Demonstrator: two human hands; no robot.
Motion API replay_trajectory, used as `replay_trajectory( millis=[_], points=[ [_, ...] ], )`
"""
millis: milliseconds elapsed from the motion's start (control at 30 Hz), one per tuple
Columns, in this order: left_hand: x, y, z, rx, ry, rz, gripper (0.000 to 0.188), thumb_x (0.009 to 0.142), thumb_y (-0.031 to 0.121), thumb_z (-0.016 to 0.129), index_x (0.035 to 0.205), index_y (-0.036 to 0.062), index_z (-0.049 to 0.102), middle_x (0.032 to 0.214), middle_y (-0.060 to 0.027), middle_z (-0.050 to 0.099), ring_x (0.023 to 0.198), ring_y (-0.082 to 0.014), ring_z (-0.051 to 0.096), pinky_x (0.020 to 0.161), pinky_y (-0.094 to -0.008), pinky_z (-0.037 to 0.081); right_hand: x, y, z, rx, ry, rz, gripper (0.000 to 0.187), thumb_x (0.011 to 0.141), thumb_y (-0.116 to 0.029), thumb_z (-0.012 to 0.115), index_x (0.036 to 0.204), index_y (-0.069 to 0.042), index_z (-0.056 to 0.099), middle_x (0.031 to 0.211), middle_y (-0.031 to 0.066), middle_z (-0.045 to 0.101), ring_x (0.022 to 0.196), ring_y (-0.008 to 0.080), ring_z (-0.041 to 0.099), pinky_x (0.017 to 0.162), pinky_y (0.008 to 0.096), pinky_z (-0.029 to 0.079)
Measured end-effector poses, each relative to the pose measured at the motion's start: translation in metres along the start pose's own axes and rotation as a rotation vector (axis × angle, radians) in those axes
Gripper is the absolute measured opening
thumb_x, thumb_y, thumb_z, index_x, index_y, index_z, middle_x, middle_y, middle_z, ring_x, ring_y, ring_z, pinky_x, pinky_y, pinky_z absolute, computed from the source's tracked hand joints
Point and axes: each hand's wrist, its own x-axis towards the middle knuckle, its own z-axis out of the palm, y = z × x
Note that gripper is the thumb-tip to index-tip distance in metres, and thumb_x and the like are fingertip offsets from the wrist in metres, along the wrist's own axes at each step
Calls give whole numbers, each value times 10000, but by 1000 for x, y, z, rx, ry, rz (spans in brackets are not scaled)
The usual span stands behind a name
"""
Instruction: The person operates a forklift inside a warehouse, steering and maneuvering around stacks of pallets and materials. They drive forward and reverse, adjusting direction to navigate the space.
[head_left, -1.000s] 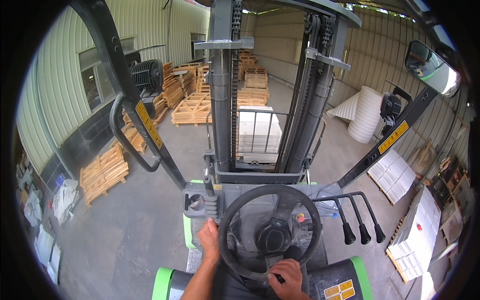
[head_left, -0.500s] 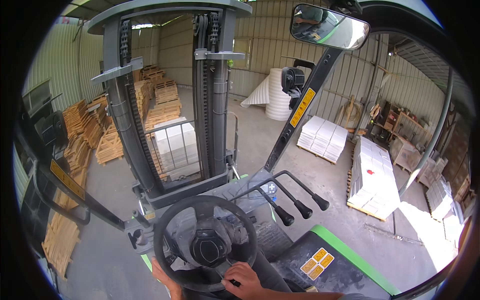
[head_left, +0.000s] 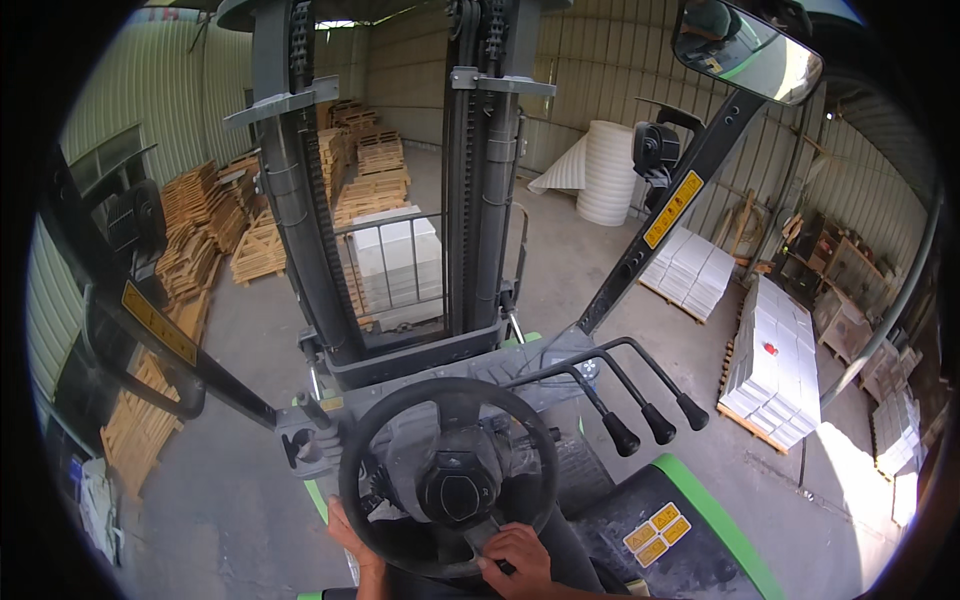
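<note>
In front of me is the black steering wheel [head_left: 549, 440] of a forklift. My left hand [head_left: 356, 535] is closed at its lower left rim, the fingers partly hidden. At the bottom right of the rim, my right hand [head_left: 517, 560] is curled with bent fingers, its palm side out of sight. Right of the wheel stand three black-knobbed levers [head_left: 657, 424], which neither hand touches. Ahead rises the dark mast [head_left: 295, 200] with its chains. Through its guard bars shows a white block-like stack [head_left: 398, 255]; whether the forks carry it I cannot tell.
Wooden pallets [head_left: 190, 205] are piled at the left and far back. White stacks on pallets [head_left: 770, 365] stand at the right, with another white stack [head_left: 690, 270] behind. A white foam roll [head_left: 605, 175] stands near the back wall. A cab pillar [head_left: 665, 215] crosses the right view.
The whole view has swung left, so the wheel, mast and stacks sit further right in the picture. Both hands stay at the wheel's lower rim.
</note>
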Motion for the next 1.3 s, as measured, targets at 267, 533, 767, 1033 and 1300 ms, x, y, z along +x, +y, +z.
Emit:
replay_trajectory(
  millis=[267,533,767,1033,1300],
  points=[
    [11,-21,-34,70,15,-193,523,1059,324,388,742,-35,600,609,-209,593,534,-381,555,536,-476,417,-1,-15,37,67,-82,-52,120,825,-1,698,833,-39,585,841,114,659,814,305,643,899,498,494],
    [-17,-22,-80,35,-1,-84,319,1052,196,466,809,16,568,705,-223,590,649,-466,601,554,-508,453,-52,-69,43,4,-205,-23,136,950,-84,603,838,-9,580,843,146,644,782,320,599,880,511,482],
    [-95,9,-134,-88,71,35,196,1038,90,482,880,-15,533,736,-195,535,637,-429,566,541,-481,430,-112,-114,-8,80,-256,-167,205,1008,-129,586,871,23,602,861,178,635,782,326,584,813,515,476],
    [-245,38,-243,-6,60,95,172,1034,96,488,921,-25,536,758,-216,528,700,-450,569,586,-486,440,-252,-218,-76,100,-376,-263,168,1001,-95,581,878,11,625,875,141,648,866,315,616,963,557,451],
    [-395,77,-344,54,124,130,161,1022,103,509,924,-21,534,769,-219,535,724,-453,574,606,-483,448,-379,-338,-137,95,-420,-243,134,979,-39,600,860,13,632,874,130,666,871,304,627,983,541,456]
  ],
)
